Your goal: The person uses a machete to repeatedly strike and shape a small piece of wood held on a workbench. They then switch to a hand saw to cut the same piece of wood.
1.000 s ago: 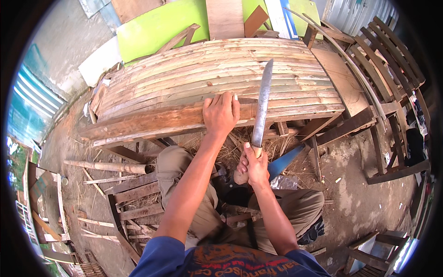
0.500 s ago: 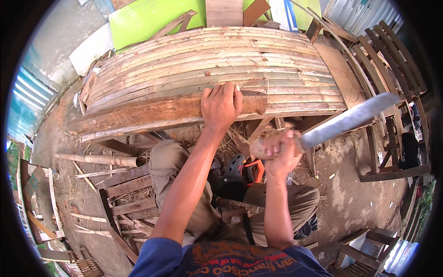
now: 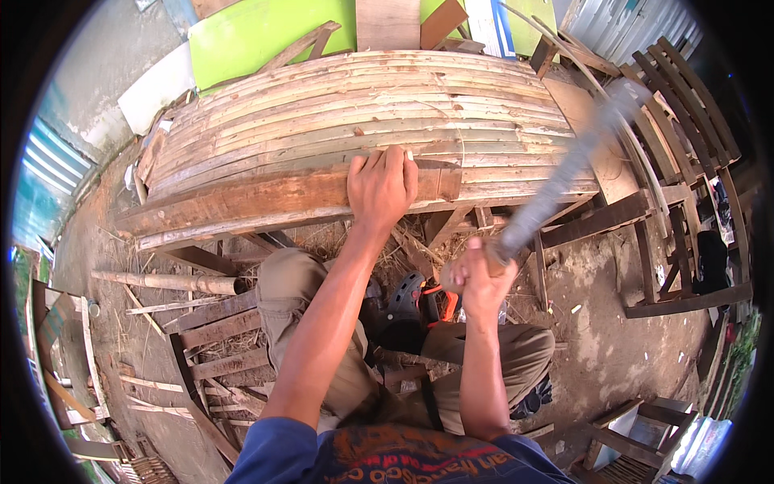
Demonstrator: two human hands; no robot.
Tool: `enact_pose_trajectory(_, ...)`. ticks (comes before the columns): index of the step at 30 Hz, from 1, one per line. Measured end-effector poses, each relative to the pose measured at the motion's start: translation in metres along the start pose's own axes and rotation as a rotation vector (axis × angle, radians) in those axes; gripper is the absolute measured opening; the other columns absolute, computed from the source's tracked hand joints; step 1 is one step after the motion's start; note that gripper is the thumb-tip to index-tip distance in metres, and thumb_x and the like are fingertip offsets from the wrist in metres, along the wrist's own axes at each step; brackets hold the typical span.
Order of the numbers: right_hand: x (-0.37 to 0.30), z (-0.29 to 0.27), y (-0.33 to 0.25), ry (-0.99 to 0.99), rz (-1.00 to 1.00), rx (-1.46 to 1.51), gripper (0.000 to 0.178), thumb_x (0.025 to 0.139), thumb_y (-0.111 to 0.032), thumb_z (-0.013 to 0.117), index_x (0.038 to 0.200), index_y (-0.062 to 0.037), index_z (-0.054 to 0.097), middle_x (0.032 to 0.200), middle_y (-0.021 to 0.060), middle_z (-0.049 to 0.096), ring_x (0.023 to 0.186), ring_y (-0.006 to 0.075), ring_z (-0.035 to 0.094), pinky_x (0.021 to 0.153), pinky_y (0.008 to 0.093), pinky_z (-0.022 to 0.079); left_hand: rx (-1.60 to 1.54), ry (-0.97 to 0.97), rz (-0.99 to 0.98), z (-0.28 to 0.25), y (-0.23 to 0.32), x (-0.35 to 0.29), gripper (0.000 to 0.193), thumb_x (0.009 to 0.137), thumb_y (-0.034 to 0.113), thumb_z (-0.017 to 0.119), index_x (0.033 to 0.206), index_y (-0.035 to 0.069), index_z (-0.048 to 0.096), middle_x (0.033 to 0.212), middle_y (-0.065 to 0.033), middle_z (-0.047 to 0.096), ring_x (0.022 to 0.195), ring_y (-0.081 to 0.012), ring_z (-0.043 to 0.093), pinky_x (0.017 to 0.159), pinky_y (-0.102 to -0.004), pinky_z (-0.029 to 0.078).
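Note:
My left hand is closed over the upper edge of a long brown wooden plank. The plank rests along the near edge of a bamboo-slat table, its right end just past my hand. In my right hand, fingers wrapped round the wooden handle, is a machete. Its grey blade points up and to the right, smeared by motion, apart from the plank. My right hand is lower than the table edge and above my right leg.
An orange tool, partly hidden, lies near my shoe. A bamboo pole and a slatted wooden frame are at the lower left. Wooden racks stand at the right, and green panels lean behind the table.
The machete blade has swung upward from a flatter angle toward the right. My right hand has tilted with it. My left hand keeps its hold on the plank.

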State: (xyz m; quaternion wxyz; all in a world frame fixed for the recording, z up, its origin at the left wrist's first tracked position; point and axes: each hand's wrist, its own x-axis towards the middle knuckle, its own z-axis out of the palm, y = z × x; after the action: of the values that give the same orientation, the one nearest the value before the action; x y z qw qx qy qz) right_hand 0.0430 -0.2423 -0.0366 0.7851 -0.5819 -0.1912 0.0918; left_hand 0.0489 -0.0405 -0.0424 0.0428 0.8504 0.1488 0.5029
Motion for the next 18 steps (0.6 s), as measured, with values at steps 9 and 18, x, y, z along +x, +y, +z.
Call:
enact_pose_trajectory(9, 0.007, 0.019, 0.025, -0.123, 0.460, 0.037, 0.026, 0.100, -0.011, 0.055, 0.076, -0.0107, 0.047, 0.054, -0.0045, 0.037, 0.040, 0.0091, 0.035, 0.043, 0.0278, 0.035, -0.023, 0.011, -0.012, 0.001, 0.001, 0.002, 0.014, 0.091, 0.011, 0.061, 0.078, 0.006, 0.055, 0.063, -0.0090, 0.059, 0.059, -0.0270, 0.056, 0.064, -0.0381, 0.037)
enact_pose_trajectory(18, 0.006, 0.002, -0.015, -0.112, 0.418, 0.269, 0.025, 0.102, -0.019, 0.057, 0.081, -0.0086, 0.050, 0.055, -0.0028, 0.038, 0.039, 0.0099, 0.037, 0.039, 0.0302, 0.035, -0.030, 0.047, 0.008, 0.001, -0.001, 0.002, 0.014, 0.090, 0.010, 0.061, 0.078, 0.006, 0.055, 0.062, -0.0088, 0.057, 0.060, -0.0266, 0.056, 0.064, -0.0389, 0.036)
